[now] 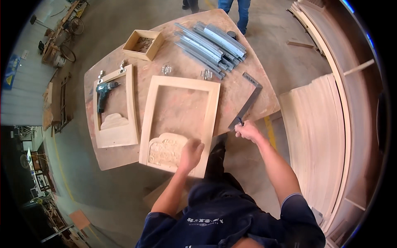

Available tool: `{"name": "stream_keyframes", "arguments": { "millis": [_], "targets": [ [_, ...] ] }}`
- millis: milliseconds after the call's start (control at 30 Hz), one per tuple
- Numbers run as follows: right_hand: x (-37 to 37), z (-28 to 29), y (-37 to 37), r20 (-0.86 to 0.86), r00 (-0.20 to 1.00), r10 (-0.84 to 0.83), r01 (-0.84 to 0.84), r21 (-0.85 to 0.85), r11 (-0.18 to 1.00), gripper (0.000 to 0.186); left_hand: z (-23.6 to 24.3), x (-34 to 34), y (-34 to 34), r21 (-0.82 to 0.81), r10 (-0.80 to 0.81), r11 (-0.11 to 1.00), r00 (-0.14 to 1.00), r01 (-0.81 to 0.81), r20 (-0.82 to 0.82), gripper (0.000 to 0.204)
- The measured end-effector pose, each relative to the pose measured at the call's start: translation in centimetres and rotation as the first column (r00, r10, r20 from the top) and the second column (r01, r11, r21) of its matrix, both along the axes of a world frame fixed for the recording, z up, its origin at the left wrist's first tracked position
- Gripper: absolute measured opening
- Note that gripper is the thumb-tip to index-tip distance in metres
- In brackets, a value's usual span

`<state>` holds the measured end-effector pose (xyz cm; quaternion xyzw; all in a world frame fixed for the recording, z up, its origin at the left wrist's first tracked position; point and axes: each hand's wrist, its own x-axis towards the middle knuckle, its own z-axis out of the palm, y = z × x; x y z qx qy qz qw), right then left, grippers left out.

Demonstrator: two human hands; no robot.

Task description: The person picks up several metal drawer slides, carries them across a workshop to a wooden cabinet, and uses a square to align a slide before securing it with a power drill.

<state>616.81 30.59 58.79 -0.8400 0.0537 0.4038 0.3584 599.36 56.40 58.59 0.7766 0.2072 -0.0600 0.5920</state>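
A pale wooden door frame point(149, 111) lies in front of me, its lower edge jutting past the table's near edge. A carved wooden panel point(165, 151) fills part of its lower left. My left hand point(191, 155) is curled closed over the frame's lower part, beside the carving; what its fingers hold, if anything, is hidden. My right hand point(248, 130) is closed on a small, slim dark object point(240, 121) at the near end of a dark metal square point(248, 103). Metal hinges point(206, 74) lie at the frame's far edge.
Left of the frame, a green-and-black cordless drill point(103, 96) rests on a second wooden frame point(118, 137). An open wooden box point(142, 44) and stacked metal drawer slides point(211, 45) occupy the table's far side. Stacked wooden boards point(314, 136) stand at right. A person's legs point(235, 12) show beyond.
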Motion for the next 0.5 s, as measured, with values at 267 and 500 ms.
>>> {"name": "stream_keyframes", "arguments": {
  "millis": [267,500],
  "targets": [
    [14.8,0.6,7.8,0.671,0.692,0.267,-0.200,-0.178,0.964,0.027,-0.7,9.6,-3.8,0.417,-0.051,0.909,0.997,0.023,0.057,0.037],
    [21.4,-4.9,9.8,0.652,0.641,0.405,-0.340,-0.232,0.911,0.016,1.0,17.3,-2.4,0.132,0.110,0.983,0.986,-0.127,0.129,0.036]
  ]
}}
